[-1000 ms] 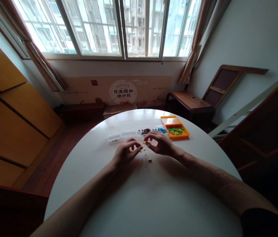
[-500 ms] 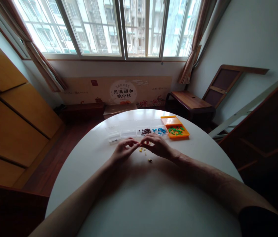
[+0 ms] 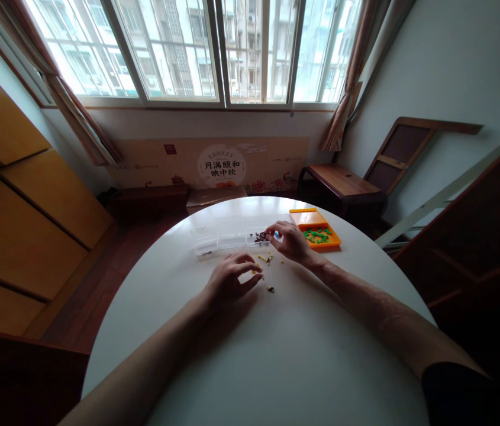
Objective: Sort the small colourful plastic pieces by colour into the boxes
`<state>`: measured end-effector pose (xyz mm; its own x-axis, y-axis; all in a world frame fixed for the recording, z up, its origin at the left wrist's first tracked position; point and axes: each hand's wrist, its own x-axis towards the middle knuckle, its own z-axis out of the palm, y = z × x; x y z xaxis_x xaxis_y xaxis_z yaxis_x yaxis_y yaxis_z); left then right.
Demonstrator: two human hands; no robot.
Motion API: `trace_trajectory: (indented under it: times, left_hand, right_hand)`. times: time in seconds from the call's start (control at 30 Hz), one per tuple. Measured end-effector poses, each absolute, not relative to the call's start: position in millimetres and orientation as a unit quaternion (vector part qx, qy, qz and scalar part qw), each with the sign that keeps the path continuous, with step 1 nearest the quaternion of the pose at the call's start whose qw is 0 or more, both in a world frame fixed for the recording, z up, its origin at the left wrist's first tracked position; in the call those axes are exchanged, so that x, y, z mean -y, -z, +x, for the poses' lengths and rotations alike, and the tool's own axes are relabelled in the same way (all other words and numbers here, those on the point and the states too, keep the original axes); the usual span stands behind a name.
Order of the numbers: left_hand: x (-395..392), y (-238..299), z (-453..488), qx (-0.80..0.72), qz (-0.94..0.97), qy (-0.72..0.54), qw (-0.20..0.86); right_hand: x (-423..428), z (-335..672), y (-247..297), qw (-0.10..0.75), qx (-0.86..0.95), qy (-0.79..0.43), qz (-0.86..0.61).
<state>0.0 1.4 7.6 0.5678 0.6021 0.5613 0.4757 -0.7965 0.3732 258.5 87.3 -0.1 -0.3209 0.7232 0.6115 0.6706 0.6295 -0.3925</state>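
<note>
A loose scatter of tiny yellow pieces (image 3: 265, 259) lies on the round white table (image 3: 276, 355), with one darker bit (image 3: 270, 289) a little apart at about 6 o'clock from them. The left hand (image 3: 231, 280) rests on the table just at 8 o'clock of that scatter, fingers curled and thumb and forefinger drawn close, probably pinching a yellow piece, though the piece is too small to be sure of; resting the hand's heel on the table would steady such fine work. The right hand (image 3: 291, 241) reaches to 1 o'clock of the scatter, its fingertips narrowed together over the clear compartment tray (image 3: 231, 235), right at the cell holding dark brown pieces (image 3: 261, 236); whether it holds anything there I cannot tell. A glimpse of blue pieces (image 3: 277, 235) shows in the next cell, mostly hidden by the hand. The tray's other cells, toward 10 o'clock, look pale and mostly bare. Touching or just beside the tray at 3 o'clock sits an orange box (image 3: 317, 234) with its lid open and green pieces (image 3: 315, 235) inside, so the colours are kept sorted in a row within easy reach of both hands. Beyond the table stand a dark wooden bench (image 3: 342, 184) and a printed cardboard panel (image 3: 214, 163) under the window (image 3: 196, 50).
</note>
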Motion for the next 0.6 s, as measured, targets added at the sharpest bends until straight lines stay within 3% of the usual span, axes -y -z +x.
trace_trajectory:
  times: [0.6]
  left_hand:
    - [4.6,-5.3,17.1,-0.268,0.930,-0.240,0.077]
  right_hand:
    - [-44.1,276.9,15.6,0.346,0.867,-0.064,-0.353]
